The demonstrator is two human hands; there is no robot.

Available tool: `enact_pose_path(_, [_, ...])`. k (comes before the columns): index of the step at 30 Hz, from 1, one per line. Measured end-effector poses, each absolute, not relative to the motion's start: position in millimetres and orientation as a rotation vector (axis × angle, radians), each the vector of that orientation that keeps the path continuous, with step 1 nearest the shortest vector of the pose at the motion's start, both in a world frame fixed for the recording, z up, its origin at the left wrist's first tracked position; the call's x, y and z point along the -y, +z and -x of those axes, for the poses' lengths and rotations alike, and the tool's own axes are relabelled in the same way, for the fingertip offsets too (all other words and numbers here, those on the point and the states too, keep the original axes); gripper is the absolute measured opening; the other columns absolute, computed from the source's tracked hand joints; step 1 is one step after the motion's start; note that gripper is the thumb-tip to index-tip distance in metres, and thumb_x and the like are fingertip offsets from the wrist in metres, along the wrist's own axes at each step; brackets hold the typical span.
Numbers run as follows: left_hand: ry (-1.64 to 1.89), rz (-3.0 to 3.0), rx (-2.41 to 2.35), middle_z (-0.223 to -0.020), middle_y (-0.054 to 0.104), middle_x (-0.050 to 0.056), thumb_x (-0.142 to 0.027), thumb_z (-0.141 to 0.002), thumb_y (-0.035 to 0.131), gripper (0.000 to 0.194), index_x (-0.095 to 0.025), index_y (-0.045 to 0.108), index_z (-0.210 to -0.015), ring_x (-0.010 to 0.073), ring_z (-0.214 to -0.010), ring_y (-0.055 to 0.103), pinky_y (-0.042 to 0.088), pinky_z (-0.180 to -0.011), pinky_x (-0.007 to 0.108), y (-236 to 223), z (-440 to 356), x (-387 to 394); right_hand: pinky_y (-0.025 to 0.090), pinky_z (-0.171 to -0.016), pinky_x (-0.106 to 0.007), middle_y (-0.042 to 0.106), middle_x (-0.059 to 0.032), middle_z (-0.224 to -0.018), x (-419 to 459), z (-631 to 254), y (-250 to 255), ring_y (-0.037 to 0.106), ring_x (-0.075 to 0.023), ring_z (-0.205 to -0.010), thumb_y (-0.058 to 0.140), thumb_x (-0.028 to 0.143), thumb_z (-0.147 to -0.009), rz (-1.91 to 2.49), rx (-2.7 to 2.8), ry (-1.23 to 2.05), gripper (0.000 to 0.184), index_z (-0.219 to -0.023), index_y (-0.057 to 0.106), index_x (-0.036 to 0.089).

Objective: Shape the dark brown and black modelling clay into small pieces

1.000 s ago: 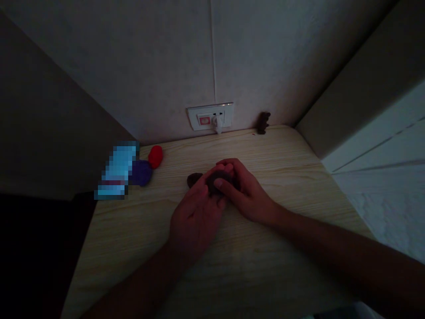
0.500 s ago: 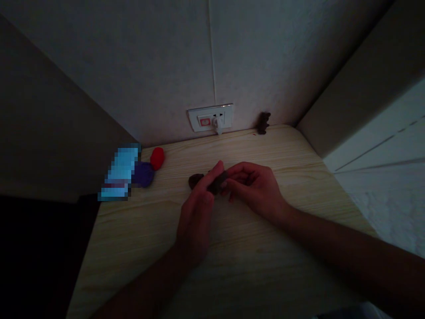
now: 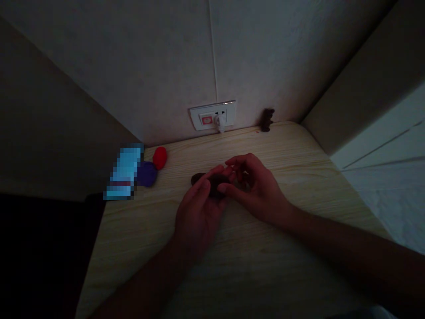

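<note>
Mid-frame on the desk (image 3: pixel 252 248), the left hand (image 3: pixel 195 217) cups a dark clay lump (image 3: pixel 215 182) from below while the right hand (image 3: pixel 255 186) pinches its end, steadying it for shaping; red and purple lumps sit left.

Dark brown clay lump (image 3: pixel 217 182): soft, irregular, somewhat flattened; dim light hides surface detail. It sits between the left hand (image 3: pixel 195 217) and the right hand (image 3: pixel 257 188), pinched by the fingertips of both, lifted off or barely above the wooden table (image 3: pixel 265 248); contact with the table cannot be told. A second, smaller brown piece (image 3: pixel 196 178) lies on the table just left of the held lump, touching or nearly touching it. Both lie in front of the wall socket (image 3: pixel 213 116), well apart from it.
</note>
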State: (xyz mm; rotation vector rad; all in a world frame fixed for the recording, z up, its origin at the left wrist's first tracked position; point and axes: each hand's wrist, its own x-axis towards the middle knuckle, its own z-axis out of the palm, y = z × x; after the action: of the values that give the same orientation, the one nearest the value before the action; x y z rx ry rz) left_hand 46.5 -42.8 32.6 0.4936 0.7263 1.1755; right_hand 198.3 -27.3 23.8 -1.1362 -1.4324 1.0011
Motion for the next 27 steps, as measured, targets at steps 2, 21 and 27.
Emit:
enact_pose_path(2, [1.182, -0.496, -0.729, -0.125, 0.074, 0.012, -0.026, -0.099, 0.057, 0.025, -0.018, 0.074, -0.116, 0.0276, -0.128, 0.064, 0.045, -0.115, 0.044, 35, -44, 42, 0.058, -0.070, -0.035, 0.067, -0.0051, -0.102, 30, -194, 24, 0.064, -0.0191, -0.083, 0.088, 0.039, -0.075, 1.112, 1.319, 1.163, 0.053, -0.115, 0.057, 0.025])
enact_pose_path(21, [1.157, -0.438, -0.604, -0.125, 0.076, 0.011, -0.023, -0.102, 0.045, 0.034, -0.018, 0.076, -0.115, 0.0286, -0.141, 0.054, 0.036, -0.124, 0.049, 40, -48, 48, 0.052, -0.063, -0.029, 0.066, 0.0003, -0.085, 34, -187, 16, 0.061, -0.0154, -0.072, 0.075, 0.042, -0.090, 1.042, 1.329, 1.318, 0.026, -0.100, 0.060, 0.024])
enact_pose_path(27, [1.137, -0.367, -0.617, -0.123, 0.076, 0.012, -0.022, -0.105, 0.037, 0.041, -0.015, 0.077, -0.113, 0.0281, -0.138, 0.057, 0.037, -0.123, 0.049, 43, -49, 48, 0.048, -0.060, -0.026, 0.064, 0.0013, -0.080, 34, -185, 16, 0.058, -0.0139, -0.069, 0.074, 0.039, -0.091, 1.050, 1.360, 1.284, 0.022, -0.097, 0.061, 0.022])
